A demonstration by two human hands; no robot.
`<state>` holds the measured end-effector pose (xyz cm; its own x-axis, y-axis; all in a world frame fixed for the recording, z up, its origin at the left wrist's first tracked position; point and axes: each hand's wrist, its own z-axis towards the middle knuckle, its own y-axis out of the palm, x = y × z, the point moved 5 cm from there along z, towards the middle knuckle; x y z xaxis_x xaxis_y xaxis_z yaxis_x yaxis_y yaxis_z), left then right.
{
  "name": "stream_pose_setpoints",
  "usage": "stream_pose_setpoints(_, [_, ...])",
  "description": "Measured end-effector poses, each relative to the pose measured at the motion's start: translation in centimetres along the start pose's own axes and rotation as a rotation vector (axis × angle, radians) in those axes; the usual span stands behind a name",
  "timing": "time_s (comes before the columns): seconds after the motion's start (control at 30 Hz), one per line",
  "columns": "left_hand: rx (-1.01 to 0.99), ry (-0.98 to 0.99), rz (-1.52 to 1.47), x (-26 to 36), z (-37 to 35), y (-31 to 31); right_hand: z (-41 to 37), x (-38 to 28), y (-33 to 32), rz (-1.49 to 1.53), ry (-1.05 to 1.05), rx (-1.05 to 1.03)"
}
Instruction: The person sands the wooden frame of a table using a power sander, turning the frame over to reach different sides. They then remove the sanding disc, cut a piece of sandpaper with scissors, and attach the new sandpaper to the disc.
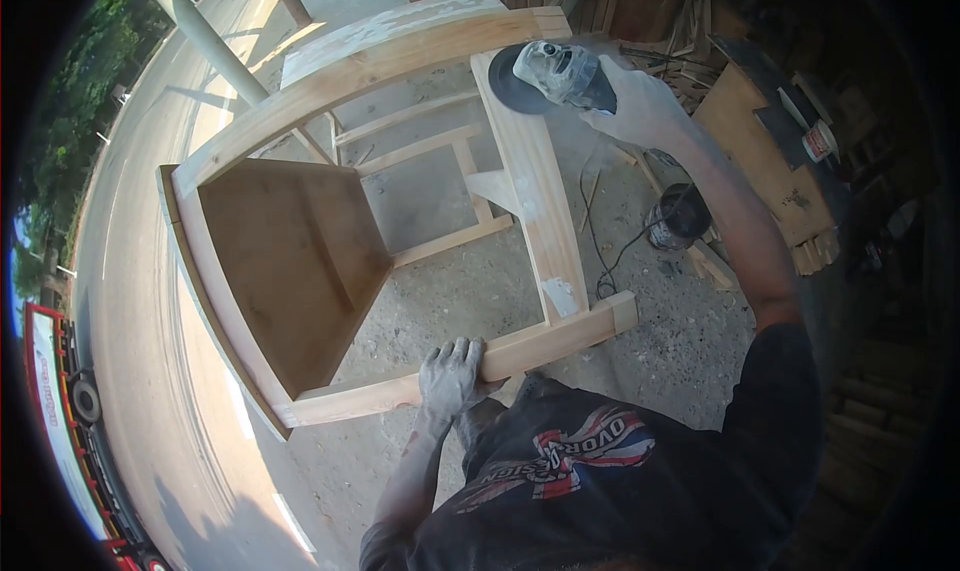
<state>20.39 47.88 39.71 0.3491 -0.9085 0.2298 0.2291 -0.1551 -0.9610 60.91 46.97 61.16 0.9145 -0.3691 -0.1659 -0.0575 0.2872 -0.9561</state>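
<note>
My right hand (645,106), coated in pale dust, is closed round a dust-covered angle grinder (560,71). Its dark round disc (510,83) lies against the top end of a wooden board (535,186) in a large wooden frame. Haze hangs near the tool. On the frame's near rail (540,343) rests my left hand (452,379), dusty too, with its fingers curled over the wood. White patches mark the board in places. A brown panel (290,261) closes the frame's left end, and a curved rail (380,66) runs along the far side.
A dark bucket (678,219) and a black cord (605,261) are on the dusty ground to the right. Wood scraps (690,61) and a brown board with a cup (820,141) lie beyond. At left, a truck (65,411) stands by the road (140,301).
</note>
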Motion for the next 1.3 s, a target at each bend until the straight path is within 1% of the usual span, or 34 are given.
stream_pose_setpoints(0.07, [-0.003,0.006,-0.003,0.1,0.0,0.1,-0.5,0.6,0.0,-0.006,0.021,0.014])
stream_pose_setpoints(0.17, [-0.013,0.001,0.002,0.2,0.1,0.0,-2.5,-0.7,0.1,0.057,0.017,-0.015])
stream_pose_setpoints(0.23, [-0.021,-0.009,0.002,0.2,0.1,0.0,-4.0,-1.3,0.9,0.060,-0.017,0.040])
stream_pose_setpoints(0.27, [-0.023,-0.006,0.005,0.3,0.0,0.1,-4.9,-1.4,1.3,0.060,-0.017,0.033])
stream_pose_setpoints(0.43, [-0.041,-0.040,-0.002,0.5,0.3,-0.2,-8.2,-1.6,2.6,0.073,-0.065,-0.100])
stream_pose_setpoints(0.57, [0.026,-0.025,-0.001,0.5,0.2,-0.2,-6.6,-1.6,2.5,0.060,-0.091,-0.052])
stream_pose_setpoints(0.63, [0.031,-0.026,-0.002,0.6,0.1,-0.2,-4.3,-1.3,1.6,-0.013,-0.065,0.030])
stream_pose_setpoints(0.7, [0.035,-0.009,0.009,0.7,0.1,-0.4,-1.8,-1.4,0.4,-0.035,-0.054,-0.022])
stream_pose_setpoints(0.77, [0.028,-0.014,0.003,0.6,0.0,-0.2,-0.3,-0.6,0.7,-0.063,-0.047,-0.070])
stream_pose_setpoints(0.83, [0.025,-0.018,-0.009,0.6,0.0,0.1,0.1,-0.1,0.8,-0.078,-0.135,0.122])
stream_pose_setpoints(0.87, [0.052,-0.003,0.001,0.7,-0.1,0.0,-0.1,0.2,1.1,-0.065,-0.136,0.172])
stream_pose_setpoints(0.9, [0.081,0.014,0.014,0.7,-0.1,-0.1,-0.6,-0.2,1.0,-0.065,-0.136,0.169])
stream_pose_setpoints(0.93, [0.079,0.012,0.014,0.6,0.0,-0.3,-1.3,-0.4,1.0,-0.052,-0.124,0.114])
stream_pose_setpoints(1.03, [0.024,-0.014,0.018,0.9,-0.1,-0.4,-5.0,-1.2,1.5,-0.037,-0.089,-0.001])
stream_pose_setpoints(1.1, [0.058,-0.013,0.003,1.0,0.1,-0.5,-7.9,-1.5,2.4,-0.045,-0.073,-0.058])
stream_pose_setpoints(1.17, [0.073,-0.011,0.000,0.9,-0.1,-0.2,-11.0,-1.6,3.8,-0.007,-0.165,-0.054])
stream_pose_setpoints(1.2, [0.070,-0.019,0.004,0.9,-0.1,-0.2,-12.9,-1.7,3.8,0.019,-0.195,0.016])
stream_pose_setpoints(1.23, [0.071,-0.026,0.009,1.0,-0.2,-0.3,-14.4,-1.8,4.1,0.015,-0.202,0.017])
stream_pose_setpoints(1.27, [0.170,0.000,0.007,1.4,-0.1,-0.9,-15.8,-2.0,4.6,0.017,-0.221,-0.056])
stream_pose_setpoints(1.3, [0.181,0.000,0.011,1.3,-0.2,-0.9,-16.9,-2.3,5.0,0.016,-0.240,-0.124])
